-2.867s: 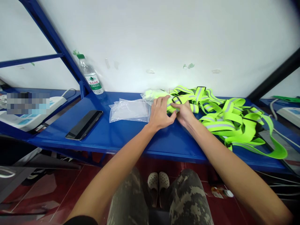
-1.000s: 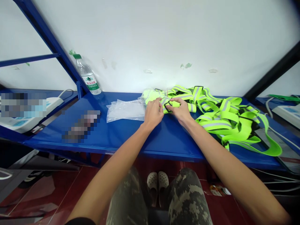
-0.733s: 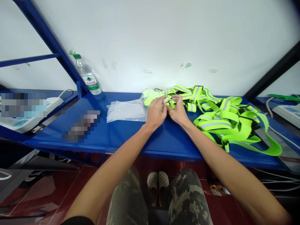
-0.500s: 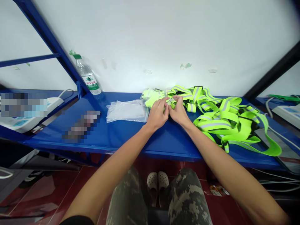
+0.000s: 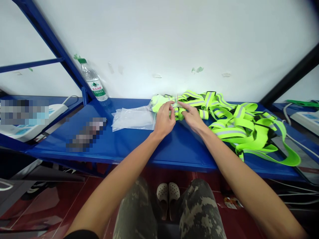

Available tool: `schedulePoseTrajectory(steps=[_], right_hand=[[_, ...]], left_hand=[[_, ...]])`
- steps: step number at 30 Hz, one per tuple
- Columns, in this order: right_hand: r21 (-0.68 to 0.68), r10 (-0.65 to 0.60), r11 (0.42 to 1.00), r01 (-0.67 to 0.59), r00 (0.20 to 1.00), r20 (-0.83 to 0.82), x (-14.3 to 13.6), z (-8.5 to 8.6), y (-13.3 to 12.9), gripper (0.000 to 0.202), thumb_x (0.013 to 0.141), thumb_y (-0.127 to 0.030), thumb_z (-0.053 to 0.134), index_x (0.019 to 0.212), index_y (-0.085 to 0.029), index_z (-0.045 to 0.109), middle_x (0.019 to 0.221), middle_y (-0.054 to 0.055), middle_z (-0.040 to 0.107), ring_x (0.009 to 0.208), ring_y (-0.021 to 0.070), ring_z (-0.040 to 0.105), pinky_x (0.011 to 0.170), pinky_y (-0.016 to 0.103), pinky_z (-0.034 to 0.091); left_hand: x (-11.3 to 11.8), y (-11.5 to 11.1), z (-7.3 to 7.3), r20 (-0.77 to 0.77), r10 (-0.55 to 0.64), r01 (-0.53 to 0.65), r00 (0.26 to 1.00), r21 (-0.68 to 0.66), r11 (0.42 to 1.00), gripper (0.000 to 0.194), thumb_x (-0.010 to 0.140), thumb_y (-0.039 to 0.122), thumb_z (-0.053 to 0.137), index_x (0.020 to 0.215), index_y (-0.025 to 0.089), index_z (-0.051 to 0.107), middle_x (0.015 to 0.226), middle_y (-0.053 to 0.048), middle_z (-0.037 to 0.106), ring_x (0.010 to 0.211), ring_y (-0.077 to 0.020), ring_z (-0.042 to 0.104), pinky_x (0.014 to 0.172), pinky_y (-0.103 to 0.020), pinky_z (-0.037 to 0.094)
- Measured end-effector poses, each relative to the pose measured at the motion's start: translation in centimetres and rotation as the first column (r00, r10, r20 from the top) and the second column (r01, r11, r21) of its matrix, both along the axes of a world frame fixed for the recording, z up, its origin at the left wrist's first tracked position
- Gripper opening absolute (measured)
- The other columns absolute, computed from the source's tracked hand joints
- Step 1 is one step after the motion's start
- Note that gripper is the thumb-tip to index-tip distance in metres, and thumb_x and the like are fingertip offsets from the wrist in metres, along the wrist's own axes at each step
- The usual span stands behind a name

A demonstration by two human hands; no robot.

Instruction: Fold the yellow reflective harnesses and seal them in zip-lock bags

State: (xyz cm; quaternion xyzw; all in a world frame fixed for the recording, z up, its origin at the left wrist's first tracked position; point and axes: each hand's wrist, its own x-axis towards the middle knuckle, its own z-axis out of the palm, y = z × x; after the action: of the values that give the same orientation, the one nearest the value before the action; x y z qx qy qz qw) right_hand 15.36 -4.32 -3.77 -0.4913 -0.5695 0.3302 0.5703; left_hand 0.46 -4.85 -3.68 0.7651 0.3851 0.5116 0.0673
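Bright yellow-green reflective straps (image 5: 231, 131) lie heaped on the right half of the blue table, with black buckles among them. My left hand (image 5: 164, 119) is closed at the left end of a smaller strap bundle (image 5: 178, 112), fingers curled on it. From the right, my right hand (image 5: 193, 116) pinches the same bundle, its forefinger stretched toward my left fingers. Behind my left hand lies a clear bag with yellow-green material (image 5: 159, 101). Flat clear plastic bags (image 5: 134, 118) are stacked to the left of my left hand.
A water bottle (image 5: 96, 83) with a green cap stands at the back left against the wall. A blurred-out object (image 5: 87, 134) lies at the table's left. White devices (image 5: 56, 111) sit beyond both sides. The blue table's (image 5: 184, 152) front edge is near my knees.
My hands have moved slightly apart, my left one a little to the left and my right one a little to the right. More of the strap bundle shows between them.
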Motion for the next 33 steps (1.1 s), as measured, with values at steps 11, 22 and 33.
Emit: schedulePoseTrajectory(steps=[11,22,33], right_hand=[[-0.055,-0.177,0.984,0.171,0.977,-0.119,-0.2,-0.1,0.0,0.029,0.065,-0.028,0.058,0.093,-0.022,0.056,0.087,0.001,0.062,0.064,0.0136,0.056,0.055,0.027,0.046],[-0.199,-0.025,0.979,-0.051,0.932,-0.361,-0.7,1.6,-1.3,0.024,0.064,-0.033,0.069,0.079,-0.024,0.053,0.078,-0.002,0.058,0.068,0.0150,0.059,0.055,0.028,0.052],[-0.138,-0.033,0.990,-0.021,0.927,-0.374,-0.7,1.2,-0.8,0.027,0.054,-0.029,0.079,0.076,-0.018,0.069,0.076,0.001,0.068,0.065,0.0161,0.063,0.066,0.035,0.058]], left_hand=[[0.3,-1.7,0.8,-0.258,-0.012,0.019,0.966,0.023,1.000,0.046,0.081,0.033,0.070,0.121,0.018,0.054,0.116,-0.011,0.060,0.108,-0.0270,0.053,0.099,-0.042,0.044],[0.2,-1.5,0.6,-0.262,0.120,-0.110,0.958,0.054,0.992,0.025,0.090,0.024,0.058,0.115,0.022,0.060,0.120,-0.010,0.056,0.112,-0.0266,0.051,0.098,-0.042,0.044],[-0.2,-1.0,0.8,-0.254,0.179,-0.156,0.951,0.108,0.982,0.029,0.092,0.015,0.048,0.119,0.019,0.056,0.123,-0.012,0.054,0.111,-0.0255,0.051,0.099,-0.040,0.044]])
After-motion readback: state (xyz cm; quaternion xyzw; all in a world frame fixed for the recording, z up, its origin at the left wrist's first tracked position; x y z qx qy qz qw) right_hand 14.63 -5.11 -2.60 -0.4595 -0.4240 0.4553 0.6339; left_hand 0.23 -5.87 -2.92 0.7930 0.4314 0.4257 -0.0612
